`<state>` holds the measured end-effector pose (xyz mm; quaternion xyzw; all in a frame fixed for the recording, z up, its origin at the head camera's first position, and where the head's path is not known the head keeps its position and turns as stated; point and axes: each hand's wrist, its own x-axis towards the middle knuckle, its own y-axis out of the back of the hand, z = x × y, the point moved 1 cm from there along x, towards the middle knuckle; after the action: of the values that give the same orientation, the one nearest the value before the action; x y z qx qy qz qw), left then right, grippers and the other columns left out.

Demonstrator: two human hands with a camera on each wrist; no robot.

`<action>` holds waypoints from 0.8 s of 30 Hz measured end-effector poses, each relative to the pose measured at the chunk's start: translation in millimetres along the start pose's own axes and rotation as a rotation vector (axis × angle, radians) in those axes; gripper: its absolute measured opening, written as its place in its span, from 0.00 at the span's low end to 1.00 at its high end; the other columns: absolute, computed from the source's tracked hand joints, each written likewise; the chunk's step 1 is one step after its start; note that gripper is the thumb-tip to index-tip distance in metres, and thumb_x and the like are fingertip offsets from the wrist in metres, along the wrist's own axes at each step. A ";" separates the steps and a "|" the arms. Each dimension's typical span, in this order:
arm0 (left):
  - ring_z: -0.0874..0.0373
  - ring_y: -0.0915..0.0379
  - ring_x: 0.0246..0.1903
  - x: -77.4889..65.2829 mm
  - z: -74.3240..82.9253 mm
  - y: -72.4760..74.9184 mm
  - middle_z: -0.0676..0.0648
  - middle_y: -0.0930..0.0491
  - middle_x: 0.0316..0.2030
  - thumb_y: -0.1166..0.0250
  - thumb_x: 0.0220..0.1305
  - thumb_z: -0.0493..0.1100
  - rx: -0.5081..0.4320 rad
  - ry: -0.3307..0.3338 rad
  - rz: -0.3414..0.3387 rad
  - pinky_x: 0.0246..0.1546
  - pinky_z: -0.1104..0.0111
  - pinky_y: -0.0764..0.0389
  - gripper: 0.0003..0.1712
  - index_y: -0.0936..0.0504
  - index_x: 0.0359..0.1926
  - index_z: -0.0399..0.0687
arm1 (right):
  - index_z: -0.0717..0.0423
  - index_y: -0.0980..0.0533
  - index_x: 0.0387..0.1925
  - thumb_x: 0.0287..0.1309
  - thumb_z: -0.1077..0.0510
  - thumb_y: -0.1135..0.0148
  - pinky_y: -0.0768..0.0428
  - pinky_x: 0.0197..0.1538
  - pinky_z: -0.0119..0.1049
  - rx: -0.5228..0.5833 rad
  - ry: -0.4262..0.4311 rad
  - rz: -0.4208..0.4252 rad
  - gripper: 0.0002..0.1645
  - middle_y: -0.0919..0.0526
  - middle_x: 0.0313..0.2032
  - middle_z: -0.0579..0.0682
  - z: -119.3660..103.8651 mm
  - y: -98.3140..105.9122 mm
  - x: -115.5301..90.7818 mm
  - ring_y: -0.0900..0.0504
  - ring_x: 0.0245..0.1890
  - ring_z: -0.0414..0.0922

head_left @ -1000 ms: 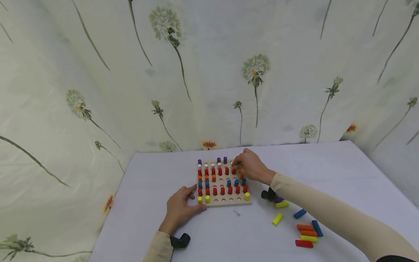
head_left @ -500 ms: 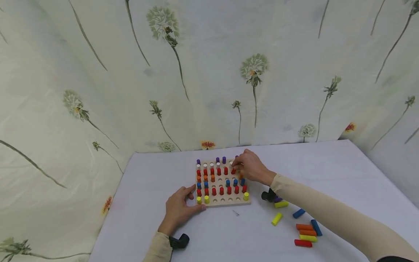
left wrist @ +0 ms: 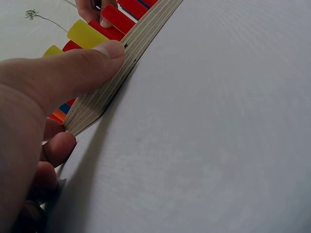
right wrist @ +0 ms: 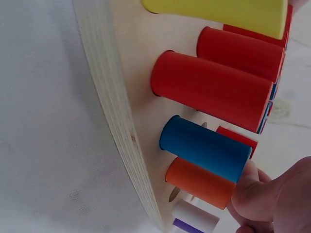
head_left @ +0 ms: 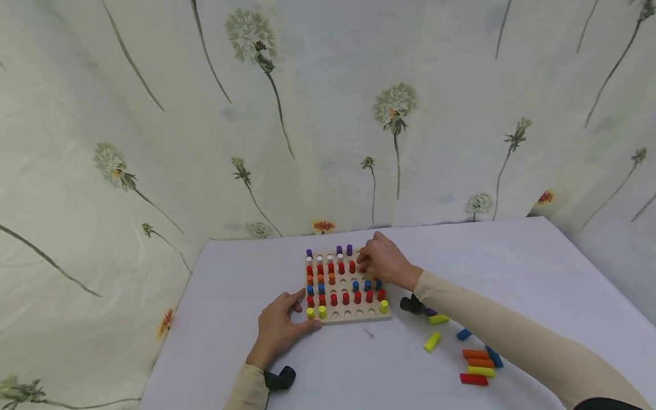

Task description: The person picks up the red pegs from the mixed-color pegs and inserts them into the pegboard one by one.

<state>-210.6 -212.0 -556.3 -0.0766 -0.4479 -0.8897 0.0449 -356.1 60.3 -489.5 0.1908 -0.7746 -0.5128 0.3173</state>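
A square wooden pegboard [head_left: 353,318] lies on the table, with rows of coloured pegs standing in its holes. My left hand [head_left: 279,324] grips its near left corner. In the left wrist view the thumb [left wrist: 92,65] presses the front edge, while the other fingers bend against the left side. My right hand [head_left: 384,261] reaches over the far right part, fingertips pinched on a peg among the red and white rows; that peg is mostly hidden. In the right wrist view its fingers show behind a blue peg [right wrist: 206,148] and an orange peg [right wrist: 201,182].
Loose pegs lie right of the board: a yellow peg [head_left: 432,342], a red peg [head_left: 474,380], an orange peg [head_left: 475,354] and several others. A small thin scrap [head_left: 368,333] lies just in front of the board. Flowered cloth [head_left: 318,114] hangs behind the table.
My right hand has shifted slightly left along the far rows, now covering the purple peg near the far right corner. My left hand keeps its hold on the board.
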 end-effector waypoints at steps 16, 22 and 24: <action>0.64 0.38 0.29 0.0 1.5 1.1 0.59 0.24 0.34 0.17 0.48 0.67 -0.010 0.005 0.002 0.31 0.71 0.40 0.49 0.17 0.68 0.51 | 0.50 0.08 0.31 0.55 0.62 0.20 0.31 0.41 0.38 -0.044 0.009 -0.010 0.04 0.10 0.28 0.44 -3.6 4.6 2.1 0.25 0.32 0.43; 0.64 0.37 0.29 -0.1 1.2 0.5 0.59 0.24 0.34 0.18 0.49 0.68 0.000 0.004 -0.004 0.31 0.71 0.39 0.49 0.17 0.69 0.52 | 0.50 0.07 0.36 0.60 0.59 0.22 0.31 0.39 0.39 -0.010 -0.004 0.001 0.03 0.08 0.32 0.45 1.9 9.9 -4.9 0.23 0.32 0.44; 0.64 0.37 0.29 -0.4 1.1 0.3 0.59 0.24 0.34 0.18 0.49 0.68 0.001 0.003 -0.004 0.31 0.71 0.39 0.49 0.17 0.68 0.52 | 0.50 0.07 0.35 0.59 0.59 0.22 0.31 0.37 0.39 -0.027 -0.001 0.039 0.03 0.08 0.31 0.46 1.2 14.3 -8.9 0.25 0.30 0.45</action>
<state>-210.0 -211.3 -555.5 -0.0743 -0.4486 -0.8895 0.0437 -350.0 72.4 -479.4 0.1710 -0.7713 -0.5171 0.3294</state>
